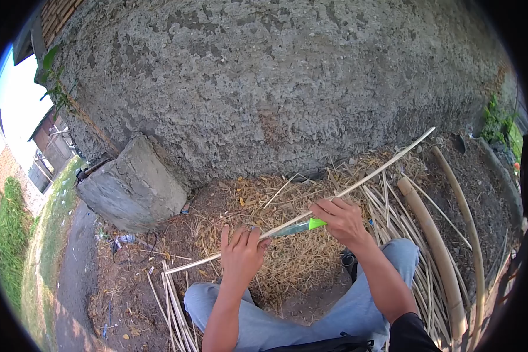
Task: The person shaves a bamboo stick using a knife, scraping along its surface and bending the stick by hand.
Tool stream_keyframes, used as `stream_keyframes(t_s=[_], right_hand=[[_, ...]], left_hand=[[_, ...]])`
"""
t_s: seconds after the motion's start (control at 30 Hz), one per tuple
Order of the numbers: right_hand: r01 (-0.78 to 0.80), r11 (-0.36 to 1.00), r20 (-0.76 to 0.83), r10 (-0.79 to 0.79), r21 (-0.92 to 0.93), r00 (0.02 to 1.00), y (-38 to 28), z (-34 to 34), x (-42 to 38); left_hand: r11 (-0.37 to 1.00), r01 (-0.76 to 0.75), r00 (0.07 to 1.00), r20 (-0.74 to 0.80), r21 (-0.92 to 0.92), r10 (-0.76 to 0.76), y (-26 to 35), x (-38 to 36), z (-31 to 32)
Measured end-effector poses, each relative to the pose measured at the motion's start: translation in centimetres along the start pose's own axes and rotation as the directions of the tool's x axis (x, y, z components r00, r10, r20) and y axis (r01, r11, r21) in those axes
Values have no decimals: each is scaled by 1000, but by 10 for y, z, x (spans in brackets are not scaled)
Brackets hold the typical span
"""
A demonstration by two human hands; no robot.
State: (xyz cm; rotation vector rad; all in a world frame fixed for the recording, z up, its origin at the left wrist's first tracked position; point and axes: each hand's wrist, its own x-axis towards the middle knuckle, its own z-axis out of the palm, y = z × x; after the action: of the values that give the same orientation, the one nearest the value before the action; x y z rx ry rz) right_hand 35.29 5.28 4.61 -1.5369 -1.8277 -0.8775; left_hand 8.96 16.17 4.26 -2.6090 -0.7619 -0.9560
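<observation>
A long pale bamboo strip (387, 166) runs slantwise across the view, from low on the left up to the right, in front of my knees. My left hand (242, 255) is closed around its lower part, fingers wrapped over the top. Higher along the strip, my right hand (341, 222) grips a knife with a bright green handle (317, 223). The knife's blade (292, 229) points left and lies along the strip, close to my left fingers. My right fingers also rest against the strip; the exact grip there is partly hidden.
Curled shavings (299, 264) cover the ground between my legs. Thin bamboo strips (416, 273) lie heaped at my right, beside a thick bamboo piece (431, 246) and a curved pole (466, 217). More strips (173, 308) lie at left. A rough wall (276, 88) and concrete block (138, 182) stand ahead.
</observation>
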Motion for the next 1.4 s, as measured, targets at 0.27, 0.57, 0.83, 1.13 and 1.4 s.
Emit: stream_keyframes(t_s=[0.27, 0.57, 0.83, 1.13, 1.4], right_hand=[[-417, 856, -238, 493, 306, 837, -20, -7, -1], [-467, 688, 178, 450, 556, 875, -118, 9, -40], [-427, 724, 428, 199, 542, 881, -137, -2, -51], [-428, 787, 510, 171, 444, 843, -149, -12, -47], [-394, 814, 414, 211, 428, 885, -153, 3, -57]], left_hand=[[888, 433, 896, 180, -155, -406, 14, -6, -31], [430, 767, 641, 544, -476, -541, 34, -57, -59], [-259, 850, 346, 858, -458, -380, 53, -88, -59], [-257, 838, 305, 804, -481, -510, 64, -107, -58], [-100, 795, 393, 633, -599, -667, 73, -120, -47]])
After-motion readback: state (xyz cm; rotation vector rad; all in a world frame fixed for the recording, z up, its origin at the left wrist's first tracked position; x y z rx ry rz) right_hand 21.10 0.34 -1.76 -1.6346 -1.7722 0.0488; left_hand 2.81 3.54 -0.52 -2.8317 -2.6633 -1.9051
